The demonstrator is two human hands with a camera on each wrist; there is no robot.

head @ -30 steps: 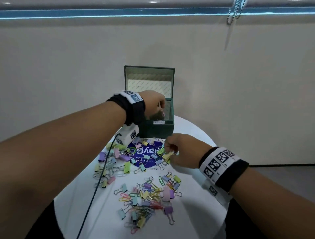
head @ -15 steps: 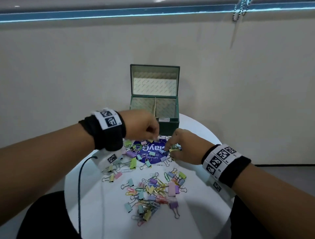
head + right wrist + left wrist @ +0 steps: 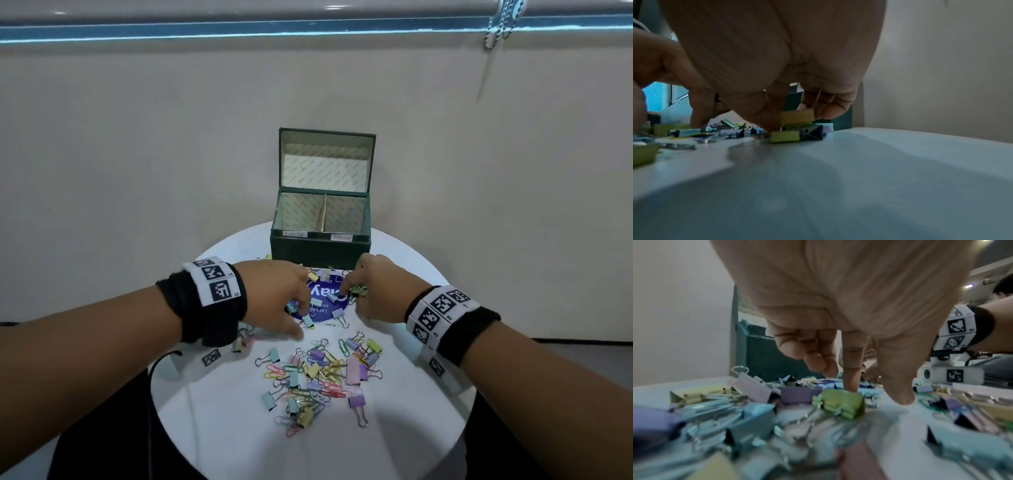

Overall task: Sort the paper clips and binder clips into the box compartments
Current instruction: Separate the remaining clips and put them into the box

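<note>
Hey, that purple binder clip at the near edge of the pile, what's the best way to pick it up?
Pinch the purple binder clip across its purple body from above, thumb and finger on the two flat faces. It lies flat on the table a little apart from the tangle, wire handles pointing toward you, so coming from the near side probably avoids snagging neighbouring clips. The thin handles look a less steady hold.

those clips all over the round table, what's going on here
A person is sorting a scatter of pastel binder clips and paper clips into a green box with two compartments, its lid open. Both hands are down among the clips just in front of the box. The right hand holds yellow-green binder clips in its curled fingers. The left hand reaches into the pile, one fingertip by a green binder clip.
</note>
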